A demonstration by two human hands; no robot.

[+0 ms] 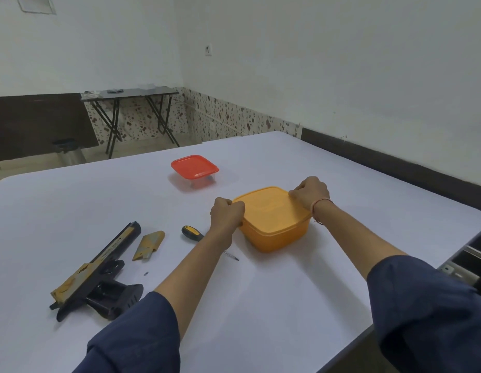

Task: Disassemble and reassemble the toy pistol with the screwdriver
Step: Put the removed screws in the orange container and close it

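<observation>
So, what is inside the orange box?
Its orange lid sits on the orange box; the left hand and right hand grip the lid's edges. The closed, opaque box hides any contents.

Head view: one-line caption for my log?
The left hand and right hand grip the lid of the orange box; toy pistol, loose panel and screwdriver lie to its left.

Two boxes: orange box (277, 234), red box (194, 166). One each: toy pistol (104, 254), screwdriver (192, 232), yellow panel (150, 244), screw (146, 273).
</observation>
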